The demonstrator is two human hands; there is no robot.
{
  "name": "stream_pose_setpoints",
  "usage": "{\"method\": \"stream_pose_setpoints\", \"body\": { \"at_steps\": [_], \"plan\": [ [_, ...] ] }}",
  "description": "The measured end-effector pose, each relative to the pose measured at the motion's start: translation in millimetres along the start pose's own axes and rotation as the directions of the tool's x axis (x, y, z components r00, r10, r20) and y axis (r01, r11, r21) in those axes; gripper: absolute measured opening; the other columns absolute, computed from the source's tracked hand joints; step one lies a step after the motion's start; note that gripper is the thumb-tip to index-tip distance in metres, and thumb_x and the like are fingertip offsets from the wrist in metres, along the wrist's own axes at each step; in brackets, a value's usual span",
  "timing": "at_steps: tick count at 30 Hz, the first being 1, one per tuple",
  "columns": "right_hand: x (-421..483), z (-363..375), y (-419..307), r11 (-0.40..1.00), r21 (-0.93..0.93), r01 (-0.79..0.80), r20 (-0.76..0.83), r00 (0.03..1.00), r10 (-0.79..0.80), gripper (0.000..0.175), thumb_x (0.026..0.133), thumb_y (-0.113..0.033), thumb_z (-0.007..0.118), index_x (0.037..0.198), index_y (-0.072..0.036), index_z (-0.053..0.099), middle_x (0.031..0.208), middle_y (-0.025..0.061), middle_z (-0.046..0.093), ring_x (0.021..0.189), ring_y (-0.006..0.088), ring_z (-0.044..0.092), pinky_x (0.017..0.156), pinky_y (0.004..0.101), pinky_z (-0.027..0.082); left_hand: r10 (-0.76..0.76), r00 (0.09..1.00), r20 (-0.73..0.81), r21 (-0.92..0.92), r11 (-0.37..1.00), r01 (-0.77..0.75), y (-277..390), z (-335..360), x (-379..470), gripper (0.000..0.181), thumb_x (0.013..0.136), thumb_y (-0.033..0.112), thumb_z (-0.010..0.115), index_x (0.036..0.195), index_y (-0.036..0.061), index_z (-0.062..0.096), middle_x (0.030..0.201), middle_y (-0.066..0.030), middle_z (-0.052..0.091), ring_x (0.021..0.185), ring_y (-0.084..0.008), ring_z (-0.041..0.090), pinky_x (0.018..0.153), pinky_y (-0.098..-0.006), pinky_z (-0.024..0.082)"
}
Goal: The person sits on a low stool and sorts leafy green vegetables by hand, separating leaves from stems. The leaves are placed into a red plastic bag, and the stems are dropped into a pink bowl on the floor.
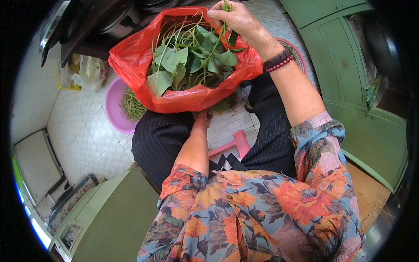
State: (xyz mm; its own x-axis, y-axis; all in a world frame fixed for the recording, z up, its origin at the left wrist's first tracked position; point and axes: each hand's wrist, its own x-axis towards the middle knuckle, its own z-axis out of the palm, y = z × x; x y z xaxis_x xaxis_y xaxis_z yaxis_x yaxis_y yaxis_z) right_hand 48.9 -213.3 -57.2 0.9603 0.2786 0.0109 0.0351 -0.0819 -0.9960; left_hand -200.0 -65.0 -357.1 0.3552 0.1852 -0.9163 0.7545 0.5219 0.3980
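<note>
A red plastic bag point(176, 100) full of leafy green stems point(170, 60) lies wide open before me, over my knees. Above the bag's far right edge, my right hand point(232, 19) grips several green stems between thumb and fingers, their leaves hanging down over the bag. My left hand point(201, 114) is mostly hidden under the near edge of the bag; only the wrist and a little of the hand show. To the left of the bag, a pink plastic basin point(113, 109) on the floor holds a heap of thin green stems point(131, 104).
A pink plastic stool point(240, 142) shows between my legs. Behind my right wrist stands a pink mesh basket point(299, 57). Green cabinets point(343, 65) line the right side. Plastic bags point(90, 73) and a yellow container point(60, 83) sit at the far left, by a dark shelf with pots.
</note>
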Motion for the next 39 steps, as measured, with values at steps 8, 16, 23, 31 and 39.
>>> {"method": "stream_pose_setpoints", "body": {
  "at_steps": [8, 16, 23, 31, 39],
  "plan": [
    [-4.2, -3.5, 1.4, 1.0, -0.011, -0.024, -0.01, 1.0, 0.023, 0.014, 0.084, -0.017, 0.066, 0.081, -0.004, 0.063, 0.064, -0.0016, 0.056, 0.058, 0.0069, 0.048, 0.054, 0.0234, 0.038, -0.139, 0.99, -0.013, -0.289, 0.948, 0.129, 9.1, -4.6, -16.8, 0.019, 0.082, 0.037, 0.063, 0.093, 0.0216, 0.06, 0.081, 0.001, 0.062, 0.065, -0.0154, 0.054, 0.051, -0.0296, 0.038],
    [3.1, 5.5, -5.4, 1.0, 0.018, -0.017, -0.005, 1.0, 0.017, 0.014, 0.083, -0.018, 0.066, 0.082, -0.004, 0.063, 0.065, -0.0012, 0.057, 0.058, 0.0073, 0.048, 0.054, 0.024, 0.039, 0.423, 0.81, 0.406, 0.775, 0.311, -0.55, -4.2, -35.4, 33.5, 0.047, 0.087, 0.035, 0.055, 0.126, 0.009, 0.052, 0.129, -0.0137, 0.054, 0.121, -0.0265, 0.049, 0.098, -0.0381, 0.041],
    [-3.9, 7.4, -17.2, 0.998, 0.058, -0.037, 0.005, 0.999, 0.037, 0.016, 0.084, -0.02, 0.066, 0.08, -0.004, 0.061, 0.065, -0.0001, 0.058, 0.059, 0.0077, 0.05, 0.054, 0.0242, 0.039, 0.437, 0.895, 0.088, 0.528, 0.742, -0.414, 18.1, -22.4, 18.2, 0.048, 0.091, 0.036, 0.05, 0.13, 0.0082, 0.048, 0.133, -0.0169, 0.05, 0.123, -0.0285, 0.047, 0.102, -0.0343, 0.037],
    [-20.4, -0.3, -10.0, 0.993, 0.103, -0.06, -0.077, 0.995, 0.068, 0.013, 0.088, -0.021, 0.064, 0.082, -0.009, 0.061, 0.065, -0.0033, 0.057, 0.057, 0.0032, 0.047, 0.049, 0.0193, 0.035, 0.402, 0.886, -0.231, 0.332, 0.889, -0.317, 8.7, 22.0, -2.8, 0.045, 0.09, 0.039, 0.05, 0.123, 0.0092, 0.051, 0.11, -0.0148, 0.059, 0.085, -0.0277, 0.058, 0.07, -0.0374, 0.044],
    [-16.2, -17.9, 2.9, 0.996, 0.07, -0.057, -0.07, 0.996, 0.062, 0.014, 0.088, -0.022, 0.064, 0.082, -0.01, 0.062, 0.065, -0.0041, 0.056, 0.055, 0.0027, 0.045, 0.048, 0.018, 0.034, 0.645, 0.729, 0.23, 0.937, 0.054, -0.344, 2.5, 2.9, 21.7, 0.042, 0.087, 0.036, 0.054, 0.119, 0.0098, 0.056, 0.111, -0.0163, 0.064, 0.096, -0.0306, 0.063, 0.076, -0.0383, 0.05]
  ]
}}
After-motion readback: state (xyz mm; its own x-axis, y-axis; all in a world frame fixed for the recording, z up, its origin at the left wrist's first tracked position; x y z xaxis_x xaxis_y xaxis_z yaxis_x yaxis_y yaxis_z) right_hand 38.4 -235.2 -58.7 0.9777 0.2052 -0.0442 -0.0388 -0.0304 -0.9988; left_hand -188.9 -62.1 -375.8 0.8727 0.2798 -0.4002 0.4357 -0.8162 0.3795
